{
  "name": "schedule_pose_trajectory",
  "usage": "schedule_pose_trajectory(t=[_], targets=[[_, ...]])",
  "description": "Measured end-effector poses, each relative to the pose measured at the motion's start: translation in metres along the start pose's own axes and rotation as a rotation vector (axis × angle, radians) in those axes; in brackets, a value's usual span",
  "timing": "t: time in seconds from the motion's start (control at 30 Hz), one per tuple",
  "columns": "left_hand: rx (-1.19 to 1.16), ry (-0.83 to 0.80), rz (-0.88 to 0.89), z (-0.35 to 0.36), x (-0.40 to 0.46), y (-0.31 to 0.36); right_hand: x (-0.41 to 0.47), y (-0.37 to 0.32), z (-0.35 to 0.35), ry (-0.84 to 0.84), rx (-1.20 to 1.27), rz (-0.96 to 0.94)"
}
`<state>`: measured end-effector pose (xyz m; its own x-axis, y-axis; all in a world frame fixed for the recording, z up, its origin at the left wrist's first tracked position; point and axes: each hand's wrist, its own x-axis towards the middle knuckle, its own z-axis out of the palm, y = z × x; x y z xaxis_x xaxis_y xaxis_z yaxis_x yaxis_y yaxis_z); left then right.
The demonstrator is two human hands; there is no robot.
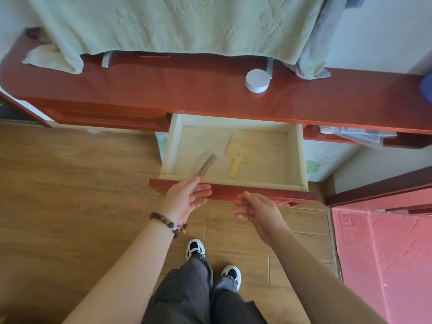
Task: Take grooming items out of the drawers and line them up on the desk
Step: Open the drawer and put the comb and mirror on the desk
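The middle drawer [297,155] of the red wooden desk [163,90] is pulled out. Inside lie a grey comb [206,165] at the front left and a yellow hand mirror [240,153] with coloured dots to its right, handle toward me. My left hand [187,197], with a bead bracelet at the wrist, hovers open over the drawer's red front panel, fingertips close to the comb's near end. My right hand [254,211] is open too, just in front of the drawer front, holding nothing.
A white round jar [257,80] stands on the desk top. A green towel [175,26] drapes over the back of the desk. A drawer at the right [350,134] holds papers. A pink mat [383,258] lies on the wooden floor to my right.
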<state>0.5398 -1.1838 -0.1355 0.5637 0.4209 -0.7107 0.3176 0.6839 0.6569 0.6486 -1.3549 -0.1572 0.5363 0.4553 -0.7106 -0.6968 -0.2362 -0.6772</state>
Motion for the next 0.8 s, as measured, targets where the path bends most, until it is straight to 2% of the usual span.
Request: schedule_pose_trajectory(t=[0.1, 0.2, 0.33, 0.6, 0.8], targets=[[0.337, 0.125, 0.208, 0.016, 0.015, 0.034, 0.015, -0.037, 0.015, 0.049, -0.139, -0.133], [0.704, 0.259, 0.32, 0.02, 0.054, 0.048, 0.045, -0.063, 0.025, 0.18, -0.372, -0.211], [1.102, 0.224, 0.334, 0.016, 0.12, 0.05, 0.094, -0.07, 0.042, 0.333, -0.683, -0.14], [1.556, 0.242, 0.277, 0.012, 0.182, 0.033, 0.154, -0.046, 0.07, 0.513, -0.972, 0.24], [1.521, 0.265, 0.165, 0.019, 0.189, 0.018, 0.165, -0.042, 0.07, 0.534, -1.1, 0.276]])
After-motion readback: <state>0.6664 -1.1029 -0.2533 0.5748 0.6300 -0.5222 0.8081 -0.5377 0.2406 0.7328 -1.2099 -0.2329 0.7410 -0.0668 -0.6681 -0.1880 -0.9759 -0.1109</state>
